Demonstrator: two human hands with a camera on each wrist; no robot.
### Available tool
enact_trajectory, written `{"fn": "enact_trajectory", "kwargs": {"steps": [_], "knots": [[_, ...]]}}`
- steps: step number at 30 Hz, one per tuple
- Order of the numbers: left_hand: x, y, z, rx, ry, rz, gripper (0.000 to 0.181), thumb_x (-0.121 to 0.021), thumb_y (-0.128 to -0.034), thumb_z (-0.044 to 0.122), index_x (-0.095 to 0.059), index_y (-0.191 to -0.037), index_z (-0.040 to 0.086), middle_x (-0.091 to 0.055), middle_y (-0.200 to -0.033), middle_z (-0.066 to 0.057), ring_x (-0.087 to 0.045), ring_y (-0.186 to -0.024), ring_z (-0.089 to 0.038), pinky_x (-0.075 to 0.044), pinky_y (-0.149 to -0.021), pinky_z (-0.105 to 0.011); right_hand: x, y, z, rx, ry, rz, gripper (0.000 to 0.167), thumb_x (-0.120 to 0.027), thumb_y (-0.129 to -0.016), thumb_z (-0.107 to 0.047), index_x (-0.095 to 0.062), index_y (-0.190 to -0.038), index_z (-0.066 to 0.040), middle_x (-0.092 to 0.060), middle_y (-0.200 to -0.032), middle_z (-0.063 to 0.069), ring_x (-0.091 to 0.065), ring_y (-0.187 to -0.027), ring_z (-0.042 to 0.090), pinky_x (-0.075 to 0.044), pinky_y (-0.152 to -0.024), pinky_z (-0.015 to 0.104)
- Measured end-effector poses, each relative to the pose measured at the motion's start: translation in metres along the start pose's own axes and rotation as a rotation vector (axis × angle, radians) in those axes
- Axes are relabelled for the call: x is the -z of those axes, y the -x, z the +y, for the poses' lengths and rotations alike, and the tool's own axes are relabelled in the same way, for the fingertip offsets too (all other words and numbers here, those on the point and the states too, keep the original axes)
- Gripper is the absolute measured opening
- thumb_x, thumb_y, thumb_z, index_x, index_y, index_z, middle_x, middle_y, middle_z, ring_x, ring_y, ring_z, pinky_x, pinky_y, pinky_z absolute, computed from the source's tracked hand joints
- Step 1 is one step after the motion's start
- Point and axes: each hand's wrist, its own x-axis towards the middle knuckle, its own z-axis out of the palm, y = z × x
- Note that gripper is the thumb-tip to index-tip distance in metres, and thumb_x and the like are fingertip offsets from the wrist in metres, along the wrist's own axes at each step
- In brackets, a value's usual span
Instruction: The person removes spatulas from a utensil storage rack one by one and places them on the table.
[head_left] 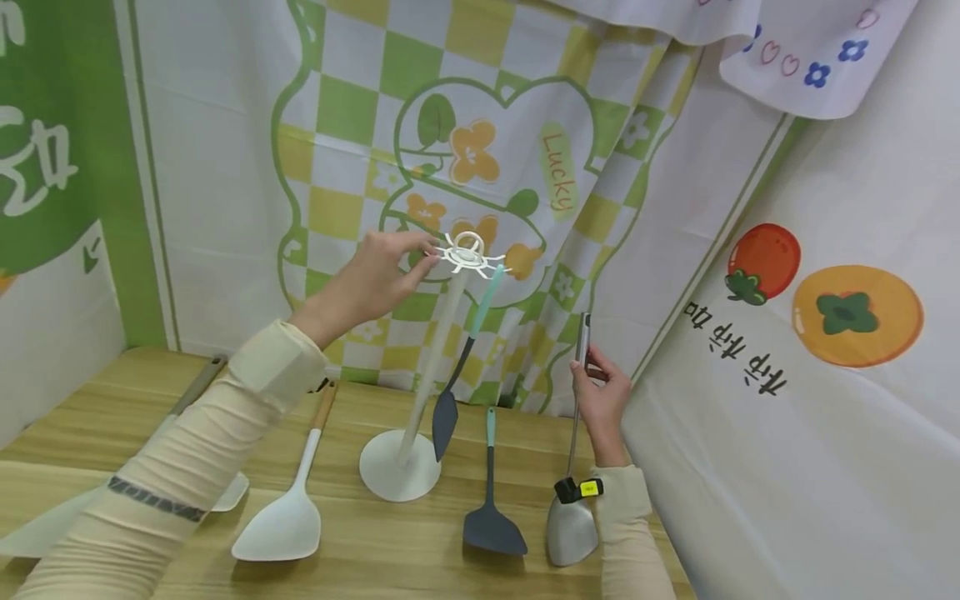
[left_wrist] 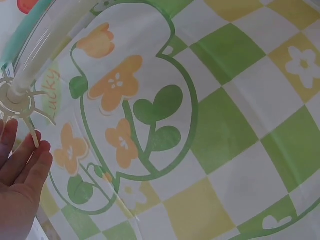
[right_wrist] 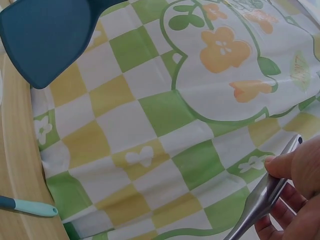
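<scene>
My left hand (head_left: 375,271) pinches a hook arm on the ring at the top of a white utensil stand (head_left: 431,367). The left wrist view shows those fingertips against one prong of the hook ring (left_wrist: 17,100). From another hook hangs a dark slotless-looking turner (head_left: 446,417) with a mint handle. My right hand (head_left: 603,396) grips a metal spatula (head_left: 572,533) by its steel handle (right_wrist: 262,200), blade downward. Whether the blade touches the table cannot be told. Its neck is partly hidden by the wrist camera.
On the wooden table (head_left: 360,550) lie a dark turner with a mint handle (head_left: 491,529) and a white turner with a wooden handle (head_left: 281,525). Further utensils (head_left: 60,521) lie at the left, partly behind my left arm. A checked curtain (head_left: 352,158) hangs behind the stand.
</scene>
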Motion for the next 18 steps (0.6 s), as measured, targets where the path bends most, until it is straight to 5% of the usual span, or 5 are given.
{"fn": "enact_trajectory", "kwargs": {"steps": [9, 14, 18], "knots": [[0.002, 0.001, 0.002, -0.039, -0.092, -0.003, 0.024, -0.063, -0.0911, -0.016, -0.074, -0.111, -0.008, -0.073, -0.116, -0.023, -0.069, -0.112, -0.036, -0.061, -0.095, -0.042, -0.006, -0.002, 0.005, -0.022, 0.028, -0.020, 0.038, -0.076, -0.087, 0.003, -0.071, -0.125, 0.000, -0.072, -0.112, 0.024, -0.064, -0.079, 0.010, -0.053, -0.061, 0.010], [-0.002, 0.000, 0.005, -0.033, -0.137, 0.020, 0.020, -0.064, -0.0910, -0.016, -0.075, -0.105, -0.008, -0.075, -0.109, -0.022, -0.071, -0.104, -0.035, -0.062, -0.091, -0.041, -0.011, -0.002, 0.012, -0.051, 0.050, -0.026, 0.039, -0.076, -0.087, 0.002, -0.071, -0.126, -0.003, -0.073, -0.111, 0.022, -0.067, -0.083, 0.020, -0.052, -0.060, 0.011], [-0.004, -0.001, 0.008, -0.025, -0.142, 0.040, 0.014, -0.066, -0.0921, -0.012, -0.076, -0.100, -0.007, -0.076, -0.100, -0.019, -0.072, -0.094, -0.033, -0.062, -0.085, -0.041, -0.013, -0.003, 0.020, -0.071, 0.070, -0.018, 0.040, -0.077, -0.087, 0.000, -0.071, -0.127, -0.003, -0.073, -0.111, 0.022, -0.066, -0.078, 0.014, -0.051, -0.059, 0.010]]}}
